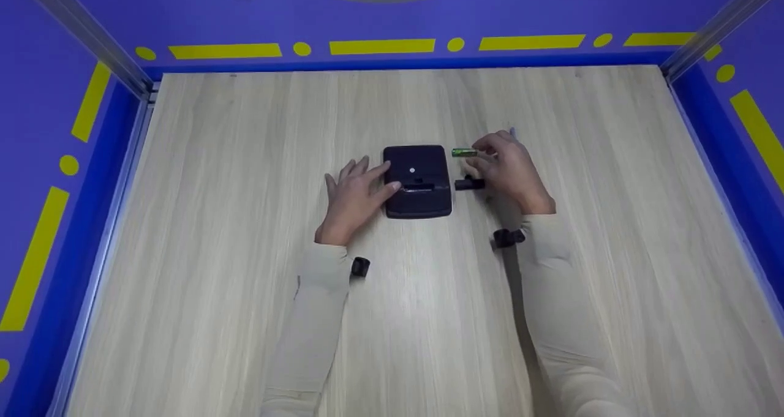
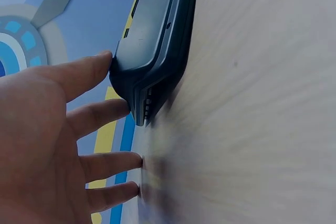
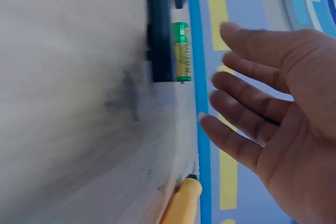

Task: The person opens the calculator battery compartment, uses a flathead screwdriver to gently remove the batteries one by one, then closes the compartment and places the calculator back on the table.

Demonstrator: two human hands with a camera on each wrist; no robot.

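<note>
A black calculator (image 1: 416, 199) lies back side up on the table, with a slot in its back; a row of small keys shows along its underside edge in the left wrist view. My left hand (image 1: 354, 202) touches its left side with thumb and index finger, the other fingers spread on the table. Just right of the calculator lie a green battery (image 3: 182, 51) and a small black piece (image 1: 468, 185), perhaps a cover. My right hand (image 1: 505, 166) hovers beside them. Its loosely extended fingers (image 3: 247, 93) are apart from the battery in the right wrist view.
A screwdriver-like tool with an orange handle (image 3: 184, 200) lies near my right hand, mostly hidden by it in the head view. Blue panels with yellow marks (image 1: 383, 47) stand around the wooden table (image 1: 245, 319).
</note>
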